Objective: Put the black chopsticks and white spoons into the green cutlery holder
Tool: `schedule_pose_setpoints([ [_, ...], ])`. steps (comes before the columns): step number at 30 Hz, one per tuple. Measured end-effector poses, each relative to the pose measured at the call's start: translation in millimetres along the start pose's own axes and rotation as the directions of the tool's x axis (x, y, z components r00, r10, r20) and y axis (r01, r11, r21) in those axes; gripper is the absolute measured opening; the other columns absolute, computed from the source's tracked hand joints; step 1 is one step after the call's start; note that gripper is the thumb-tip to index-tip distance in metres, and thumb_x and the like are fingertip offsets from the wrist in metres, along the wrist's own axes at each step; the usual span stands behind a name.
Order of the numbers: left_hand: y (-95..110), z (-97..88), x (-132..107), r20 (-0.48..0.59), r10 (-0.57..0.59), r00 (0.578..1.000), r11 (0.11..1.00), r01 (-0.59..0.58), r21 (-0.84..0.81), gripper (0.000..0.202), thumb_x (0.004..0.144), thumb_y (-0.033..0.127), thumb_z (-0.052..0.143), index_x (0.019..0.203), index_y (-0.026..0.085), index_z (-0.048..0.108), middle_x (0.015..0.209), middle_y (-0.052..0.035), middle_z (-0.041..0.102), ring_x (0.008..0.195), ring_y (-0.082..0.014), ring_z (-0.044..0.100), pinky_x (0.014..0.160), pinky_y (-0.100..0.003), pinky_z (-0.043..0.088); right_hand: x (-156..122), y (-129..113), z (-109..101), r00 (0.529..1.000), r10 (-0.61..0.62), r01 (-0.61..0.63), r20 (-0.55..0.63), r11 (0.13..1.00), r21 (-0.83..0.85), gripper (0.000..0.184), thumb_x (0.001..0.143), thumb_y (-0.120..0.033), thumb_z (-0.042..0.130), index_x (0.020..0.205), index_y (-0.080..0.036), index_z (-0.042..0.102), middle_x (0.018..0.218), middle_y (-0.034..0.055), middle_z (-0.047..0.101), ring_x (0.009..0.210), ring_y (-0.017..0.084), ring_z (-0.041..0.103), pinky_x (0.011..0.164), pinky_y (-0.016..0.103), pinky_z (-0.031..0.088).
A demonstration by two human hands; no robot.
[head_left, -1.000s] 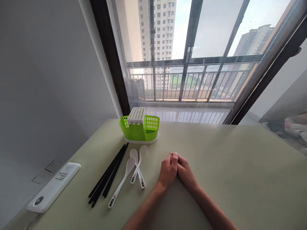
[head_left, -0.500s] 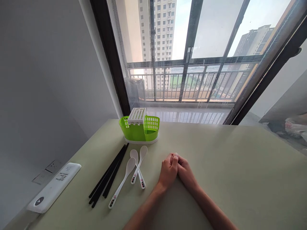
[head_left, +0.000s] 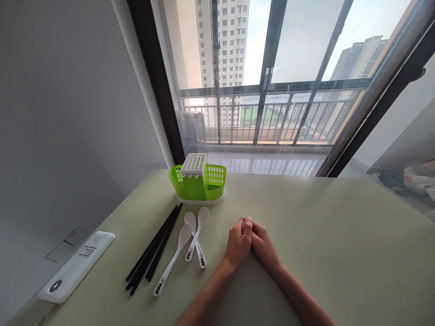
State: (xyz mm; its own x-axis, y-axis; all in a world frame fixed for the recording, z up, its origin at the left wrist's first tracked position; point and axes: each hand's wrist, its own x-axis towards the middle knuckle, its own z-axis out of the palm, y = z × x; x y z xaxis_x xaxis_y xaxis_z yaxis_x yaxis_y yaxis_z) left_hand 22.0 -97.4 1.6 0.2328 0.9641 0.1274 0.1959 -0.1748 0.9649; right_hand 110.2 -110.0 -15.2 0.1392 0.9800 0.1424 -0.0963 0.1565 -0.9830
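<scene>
Along the left edge of the surface [head_left: 346, 253], toward its near left corner, lies a slim white device [head_left: 78, 267] with a dark round spot at its near end. To its right, black chopsticks [head_left: 151, 252] lie slantwise in a loose group, tips toward the far edge; their exact count cannot be told. Next come three white spoons [head_left: 195, 237], all bowls pointing to the far edge: two cross, and the third lies on their near left side. Whether it touches them cannot be determined. Beyond these, by the far left corner, a green basket [head_left: 195, 190] stands upright on a white base, a white slotted rack [head_left: 194, 164] across its middle. Its floor is largely hidden.

Right of the spoons, well in from every edge, the left hand [head_left: 238, 240] and right hand [head_left: 264, 244] are clasped. Fingers are curled together, several hidden; no object shows between them.

Assessment: a resting posture, with handling not begun. Any move would first call for the hands to unclasp. The spoons lie nearest, on the left hand's side, giving that hand the shorter reach; the crossed pair would need separate lifting.
</scene>
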Motion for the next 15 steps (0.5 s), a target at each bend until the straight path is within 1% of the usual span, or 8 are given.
schedule_pose_setpoints([
  [4, 0.1, -0.1, 0.3, 0.004, -0.003, 1.0, 1.0, 0.003, 0.003, 0.035, 0.099, 0.046, 0.039, 0.076, 0.025, 0.054, 0.076, -0.0046, 0.065, 0.075, -0.0205, 0.062, 0.076, -0.03, 0.05, -0.3, -0.4, 0.1, 1.0, 0.002, -0.002, 0.006, 1.0, 0.009, 0.039, 0.084, -0.055, 0.065, 0.068, -0.02, 0.061, 0.067, 0.0009, 0.06, 0.065, 0.017, 0.05, 0.061, 0.028, 0.045],
  [11, 0.5, -0.6, 0.1, 0.001, -0.005, 1.0, 1.0, 0.005, 0.023, 0.037, 0.1, 0.048, 0.039, 0.078, 0.023, 0.057, 0.076, -0.0047, 0.067, 0.076, -0.0197, 0.062, 0.076, -0.029, 0.05, 0.5, 2.4, -0.2, 1.0, 0.001, -0.002, 0.011, 1.0, 0.018, 0.038, 0.084, -0.053, 0.066, 0.068, -0.019, 0.06, 0.068, 0.0008, 0.059, 0.066, 0.017, 0.049, 0.061, 0.028, 0.043],
  [15, 0.6, -0.5, -0.2, 0.006, -0.012, 1.0, 1.0, 0.012, 0.028, 0.038, 0.099, 0.05, 0.038, 0.078, 0.023, 0.056, 0.077, -0.0045, 0.067, 0.075, -0.0191, 0.061, 0.075, -0.028, 0.05, 0.8, 2.5, -0.5, 1.0, 0.006, -0.007, 0.012, 0.999, 0.032, 0.036, 0.084, -0.05, 0.066, 0.067, -0.02, 0.059, 0.068, 0.0006, 0.058, 0.066, 0.017, 0.048, 0.061, 0.028, 0.042],
])
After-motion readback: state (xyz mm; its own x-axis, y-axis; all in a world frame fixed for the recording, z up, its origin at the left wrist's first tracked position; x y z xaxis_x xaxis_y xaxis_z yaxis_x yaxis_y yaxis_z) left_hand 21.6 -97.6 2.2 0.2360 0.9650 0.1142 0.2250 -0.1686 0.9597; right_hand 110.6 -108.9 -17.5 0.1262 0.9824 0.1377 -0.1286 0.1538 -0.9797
